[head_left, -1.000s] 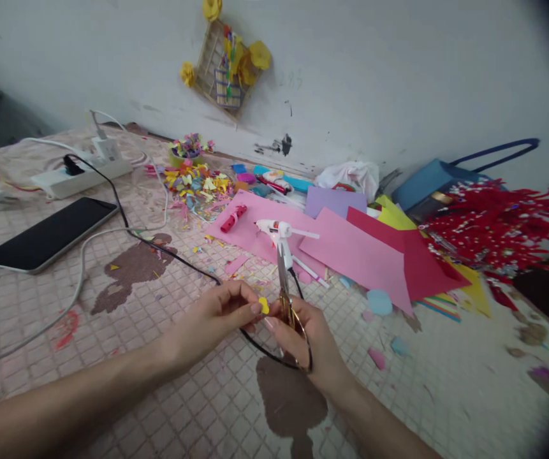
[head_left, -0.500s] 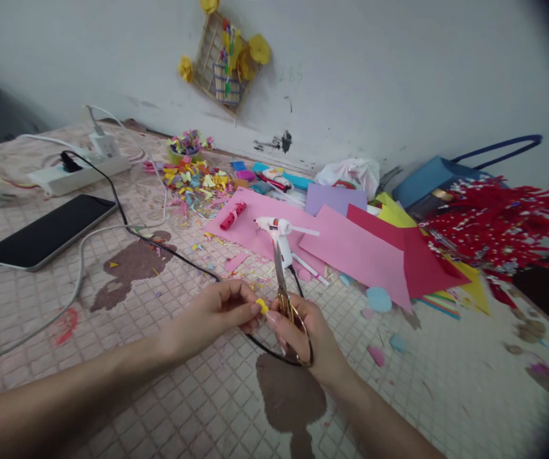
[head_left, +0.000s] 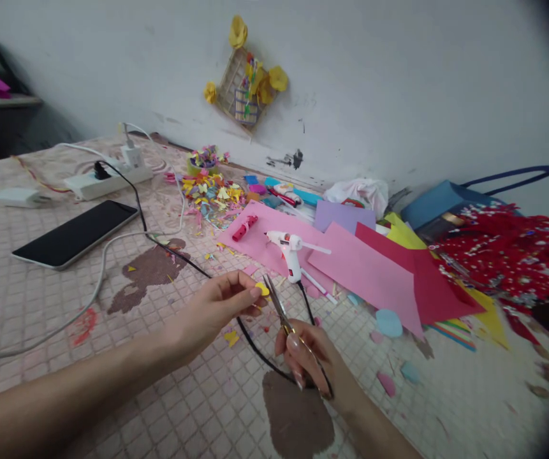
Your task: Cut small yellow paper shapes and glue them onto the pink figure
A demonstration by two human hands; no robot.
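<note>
My left hand [head_left: 229, 303] pinches a small yellow paper piece [head_left: 262, 289] between thumb and fingers. My right hand [head_left: 305, 357] is wrapped round the handles of gold-handled scissors [head_left: 278, 307]. The scissor blades point up and left, their tips close beside the yellow piece. A yellow scrap [head_left: 231, 338] lies on the table [head_left: 197, 408] below my left hand. Behind the scissors, a white glue gun [head_left: 291, 255] rests on pink paper [head_left: 267, 223], its black cord passing under my hands.
A black-screened tablet [head_left: 80, 233] and a white power strip [head_left: 106, 182] are at the left. Paper scraps [head_left: 214, 191] are heaped at the back. Red paper [head_left: 427, 280], a blue bag [head_left: 441, 197] and red fuzzy stems [head_left: 508, 255] are at the right.
The scissors have swung away from alongside my left fingers, with their tips now at the yellow piece. My right hand is lower and apart from my left. The camera view has shifted left and up.
</note>
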